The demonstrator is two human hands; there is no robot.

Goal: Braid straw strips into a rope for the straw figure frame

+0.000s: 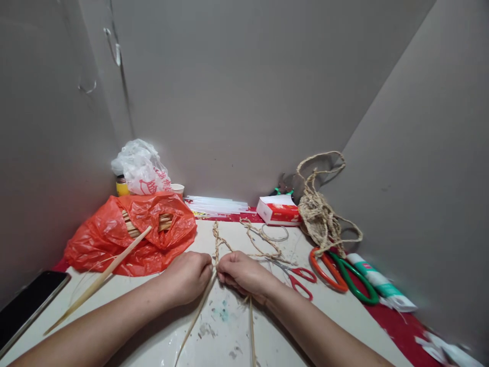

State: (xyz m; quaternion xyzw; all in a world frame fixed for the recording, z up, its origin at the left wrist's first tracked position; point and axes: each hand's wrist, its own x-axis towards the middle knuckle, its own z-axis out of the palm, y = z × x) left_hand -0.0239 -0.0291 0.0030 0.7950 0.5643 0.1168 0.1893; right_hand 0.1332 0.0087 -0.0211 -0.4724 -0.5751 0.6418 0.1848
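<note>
A thin braided straw cord (216,239) runs toward me over the white board and ends between my two hands. My left hand (193,275) is closed, pinching straw at the lower end of the braid. Almost touching it, my right hand (242,275) is closed on the braided cord too, its fingertips partly hidden. From under the hands, one loose straw strand (196,318) trails down to the left and another strand (252,331) hangs straight toward me. More of the cord (262,244) curls on the board beyond my right hand, near red-handled scissors (296,278).
An orange plastic bag (130,255) with straw bundles lies left, a long straw blade (101,278) leaning on it. A phone (32,306) is at far left. On the right are a rope heap (321,219), orange (328,275) and green looped handles (355,283), and a red-white box (278,210).
</note>
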